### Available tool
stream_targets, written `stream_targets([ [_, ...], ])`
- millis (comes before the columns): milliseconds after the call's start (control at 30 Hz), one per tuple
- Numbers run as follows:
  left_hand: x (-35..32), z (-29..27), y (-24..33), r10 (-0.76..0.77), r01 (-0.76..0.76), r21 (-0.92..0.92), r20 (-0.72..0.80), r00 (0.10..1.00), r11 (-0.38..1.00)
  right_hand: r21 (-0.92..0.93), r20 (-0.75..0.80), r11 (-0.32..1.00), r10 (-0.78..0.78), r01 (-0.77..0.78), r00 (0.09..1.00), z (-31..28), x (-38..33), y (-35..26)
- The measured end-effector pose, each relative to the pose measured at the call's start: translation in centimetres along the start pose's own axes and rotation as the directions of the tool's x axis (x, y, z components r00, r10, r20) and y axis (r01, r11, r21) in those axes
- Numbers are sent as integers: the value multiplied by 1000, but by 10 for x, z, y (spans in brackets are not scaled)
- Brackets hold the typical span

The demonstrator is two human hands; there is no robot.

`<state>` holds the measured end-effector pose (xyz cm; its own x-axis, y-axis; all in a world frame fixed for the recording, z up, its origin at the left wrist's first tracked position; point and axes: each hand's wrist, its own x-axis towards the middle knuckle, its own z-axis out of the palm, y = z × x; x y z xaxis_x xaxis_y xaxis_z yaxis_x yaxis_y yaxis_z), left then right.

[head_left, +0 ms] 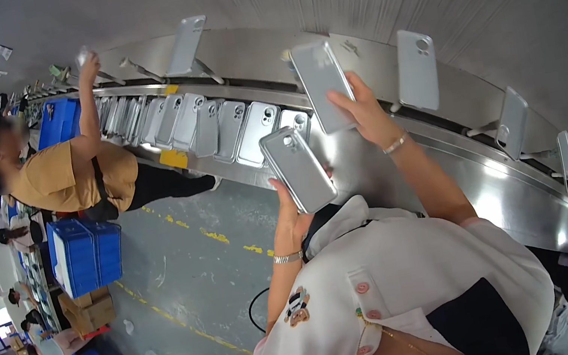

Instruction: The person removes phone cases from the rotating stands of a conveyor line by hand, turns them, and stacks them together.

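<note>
My left hand (291, 210) is closed round a pale grey, translucent phone case (302, 170), held low in front of my chest with its camera cutout at the top. Higher and further right, my right hand (369, 115) pinches another phone case (322, 83) by its right edge, thumb across its face. That case is tilted over the edge of the line; whether it touches a holder behind it I cannot tell. Just beyond my left hand, a row of similar phone cases (230, 128) leans along the metal bench.
More phone cases stand on holders along the line, one (417, 70) right of my right hand and another (187, 46) to the left. A steel bench (443, 172) runs below them. At left a co-worker (81, 168) reaches toward the line, near a blue crate (87, 254).
</note>
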<state>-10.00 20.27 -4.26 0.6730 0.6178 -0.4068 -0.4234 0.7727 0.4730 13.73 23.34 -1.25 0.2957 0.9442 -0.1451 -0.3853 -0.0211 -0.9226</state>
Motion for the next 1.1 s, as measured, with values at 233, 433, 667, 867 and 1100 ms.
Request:
stream_targets([
  [233,-21,-7,10,-73,71,34,56,996,997,2,-302,998,-53,56,952,-23,27,-22],
  [433,-30,-2,32,-91,94,29,-79,993,995,66,-108,979,199,-193,974,-33,-63,40],
  [667,-7,-14,65,3,-2,4,-213,977,1000,-488,174,868,-4,90,985,76,-48,31],
  [867,-10,-43,82,44,-36,77,-99,994,996,50,-30,999,-14,16,999,96,45,14],
  [1100,-16,-57,87,12,-13,-83,-15,1000,996,-78,-172,992,-112,100,979,81,113,2],
])
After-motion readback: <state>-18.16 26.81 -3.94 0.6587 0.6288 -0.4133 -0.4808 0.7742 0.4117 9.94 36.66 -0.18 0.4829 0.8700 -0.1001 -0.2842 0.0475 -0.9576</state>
